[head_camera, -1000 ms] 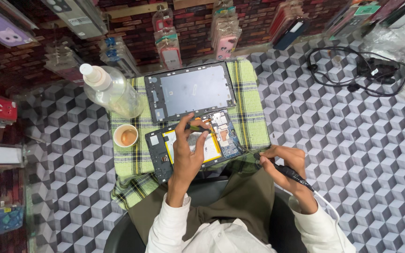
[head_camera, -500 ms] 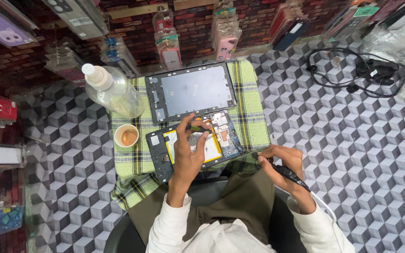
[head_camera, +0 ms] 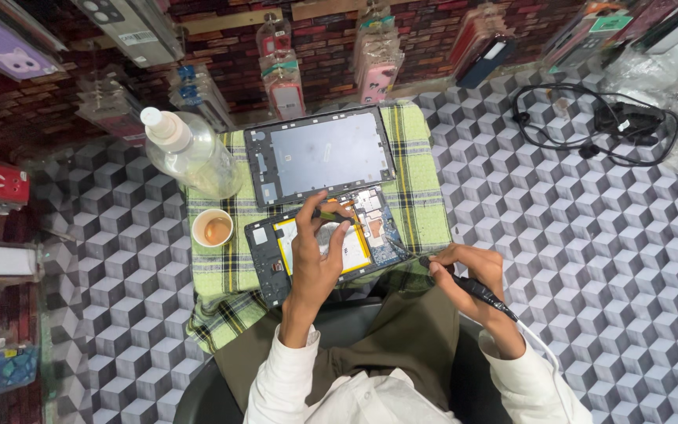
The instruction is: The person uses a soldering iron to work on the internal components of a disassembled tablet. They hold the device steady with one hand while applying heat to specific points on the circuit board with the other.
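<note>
Hands unmoved — left hand pinching opened tablet (fingertips together), right hand clamped on soldering iron.

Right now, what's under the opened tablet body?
Under the opened tablet body lies the green checked cloth. The left hand covers part of its yellow battery; what is under the cloth is hidden.

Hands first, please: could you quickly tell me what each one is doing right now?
Left hand: fingers pinch a small tool over the opened tablet.
Right hand: closed around a black corded soldering iron.
</note>
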